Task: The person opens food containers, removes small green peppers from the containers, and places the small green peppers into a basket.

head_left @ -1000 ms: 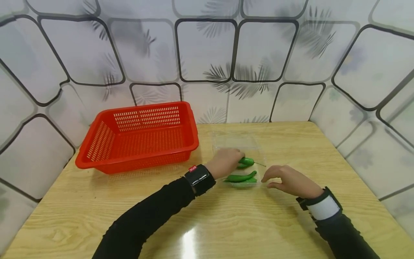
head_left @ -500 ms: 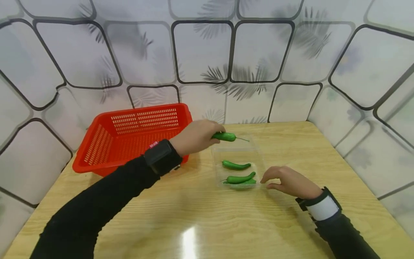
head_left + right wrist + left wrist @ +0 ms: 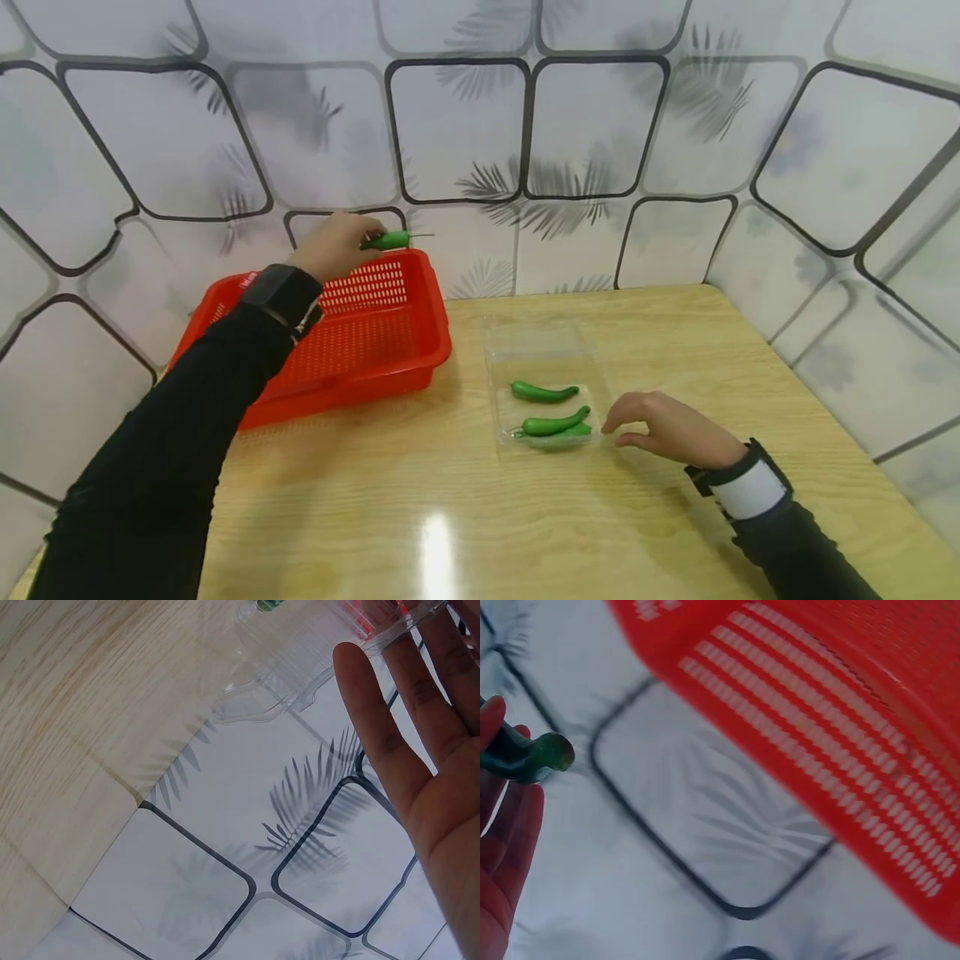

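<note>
A green chili pepper [image 3: 390,241] with a thin stem is pinched in my left hand [image 3: 337,243], above the back rim of the red basket [image 3: 438,350]. In the left wrist view the curved end of the pepper [image 3: 536,757] sticks out between thumb and fingers. On the table, a clear plastic container [image 3: 495,400] with its lid raised holds several green peppers, among them an upper pepper [image 3: 544,392] and a lower pepper [image 3: 555,423]. My right hand [image 3: 671,429] rests at the container's right edge, fingertips touching or very near it, fingers relaxed.
The basket stands at the back left, its left part hidden by my left arm. A patterned wall [image 3: 461,125] rises behind the wooden table [image 3: 465,500]. In the right wrist view the container's clear plastic [image 3: 300,667] lies beside the fingers.
My left hand has lifted a pepper out of the container and carried it left and up over the basket's back rim. My right hand has stayed at the container's edge.
</note>
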`<state>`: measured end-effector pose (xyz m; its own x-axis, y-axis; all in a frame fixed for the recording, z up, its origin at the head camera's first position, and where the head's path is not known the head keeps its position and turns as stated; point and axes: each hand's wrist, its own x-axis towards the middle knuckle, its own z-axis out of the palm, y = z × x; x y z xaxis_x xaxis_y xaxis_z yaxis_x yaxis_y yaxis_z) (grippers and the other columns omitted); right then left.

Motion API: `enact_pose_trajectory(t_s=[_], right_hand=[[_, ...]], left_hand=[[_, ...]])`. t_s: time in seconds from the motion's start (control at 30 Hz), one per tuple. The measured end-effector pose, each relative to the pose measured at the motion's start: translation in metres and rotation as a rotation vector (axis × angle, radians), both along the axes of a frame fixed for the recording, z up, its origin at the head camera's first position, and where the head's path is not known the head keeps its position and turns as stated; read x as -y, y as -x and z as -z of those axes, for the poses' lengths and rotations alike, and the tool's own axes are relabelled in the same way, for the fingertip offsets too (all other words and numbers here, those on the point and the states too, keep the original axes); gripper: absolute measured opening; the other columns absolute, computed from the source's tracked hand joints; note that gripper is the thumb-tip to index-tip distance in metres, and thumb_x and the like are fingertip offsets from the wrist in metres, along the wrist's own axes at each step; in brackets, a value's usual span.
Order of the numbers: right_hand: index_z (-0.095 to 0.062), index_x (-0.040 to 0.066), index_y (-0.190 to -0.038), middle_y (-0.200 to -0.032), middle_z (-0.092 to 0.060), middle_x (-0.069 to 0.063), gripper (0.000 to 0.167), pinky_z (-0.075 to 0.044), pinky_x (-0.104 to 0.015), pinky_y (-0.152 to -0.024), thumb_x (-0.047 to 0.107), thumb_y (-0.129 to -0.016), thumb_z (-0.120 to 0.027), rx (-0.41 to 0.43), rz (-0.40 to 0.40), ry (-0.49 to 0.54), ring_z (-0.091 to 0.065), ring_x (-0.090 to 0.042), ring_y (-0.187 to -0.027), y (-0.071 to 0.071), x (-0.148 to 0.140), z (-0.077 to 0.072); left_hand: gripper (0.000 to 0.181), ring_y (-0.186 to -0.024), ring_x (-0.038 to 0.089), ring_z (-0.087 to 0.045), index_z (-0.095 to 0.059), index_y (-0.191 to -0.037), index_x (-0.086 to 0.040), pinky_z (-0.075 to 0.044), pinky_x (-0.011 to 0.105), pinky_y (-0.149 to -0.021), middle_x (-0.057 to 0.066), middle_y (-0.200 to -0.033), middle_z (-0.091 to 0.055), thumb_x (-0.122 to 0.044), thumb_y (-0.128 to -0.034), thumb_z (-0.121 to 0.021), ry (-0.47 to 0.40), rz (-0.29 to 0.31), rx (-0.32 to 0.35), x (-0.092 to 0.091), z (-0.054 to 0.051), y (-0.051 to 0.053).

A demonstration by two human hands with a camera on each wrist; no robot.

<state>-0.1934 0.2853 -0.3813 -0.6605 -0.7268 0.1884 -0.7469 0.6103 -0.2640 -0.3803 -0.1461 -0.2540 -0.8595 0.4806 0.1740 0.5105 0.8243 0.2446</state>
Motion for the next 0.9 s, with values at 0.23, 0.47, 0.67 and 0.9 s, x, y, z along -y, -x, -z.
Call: enact_pose_trajectory(t_s=[0.23,0.47,0.67,0.9], right_hand=[[-0.072,0.012,-0.093,-0.092,-0.068,0.003,0.018,-0.054,-0.028,-0.071,0.007,-0.076,-0.074,0.006,0.003,-0.007,-0.064,-0.015,-0.085,0.001,0.0,0.0],[-0.072,0.012,-0.093,-0.091,-0.068,0.003,0.019,-0.054,-0.027,-0.07,0.006,-0.075,-0.075,-0.012,-0.005,0.01,-0.064,-0.014,-0.084,0.0,-0.001,0.001],[-0.072,0.013,-0.093,-0.092,-0.067,0.004,0.02,-0.054,-0.027,-0.07,0.006,-0.074,-0.075,-0.027,0.0,0.012,-0.064,-0.014,-0.084,-0.001,0.0,0.001],[-0.072,0.013,-0.092,-0.092,-0.067,0.003,0.021,-0.054,-0.026,-0.069,0.006,-0.073,-0.076,-0.037,-0.008,0.015,-0.063,-0.014,-0.084,-0.001,0.001,0.0]], left_hand=[[0.03,-0.099,0.036,-0.059,-0.063,-0.114,0.002,-0.045,0.051,-0.09,0.023,-0.107,-0.064,-0.009,-0.0869,-0.065,0.011,-0.071,0.037,0.032,0.039,0.024],[0.025,-0.089,0.033,-0.059,-0.066,-0.108,0.0,-0.047,0.05,-0.084,0.019,-0.102,-0.066,-0.01,-0.0852,-0.067,0.053,-0.096,0.054,0.044,0.077,0.037],[0.026,-0.09,0.032,-0.06,-0.066,-0.109,-0.001,-0.048,0.05,-0.085,0.02,-0.103,-0.066,-0.008,-0.0844,-0.068,0.07,-0.092,0.096,0.041,0.091,0.039],[0.027,-0.092,0.032,-0.06,-0.066,-0.109,0.001,-0.048,0.05,-0.088,0.02,-0.105,-0.067,-0.008,-0.084,-0.069,0.084,-0.078,0.154,0.04,0.1,0.042]])
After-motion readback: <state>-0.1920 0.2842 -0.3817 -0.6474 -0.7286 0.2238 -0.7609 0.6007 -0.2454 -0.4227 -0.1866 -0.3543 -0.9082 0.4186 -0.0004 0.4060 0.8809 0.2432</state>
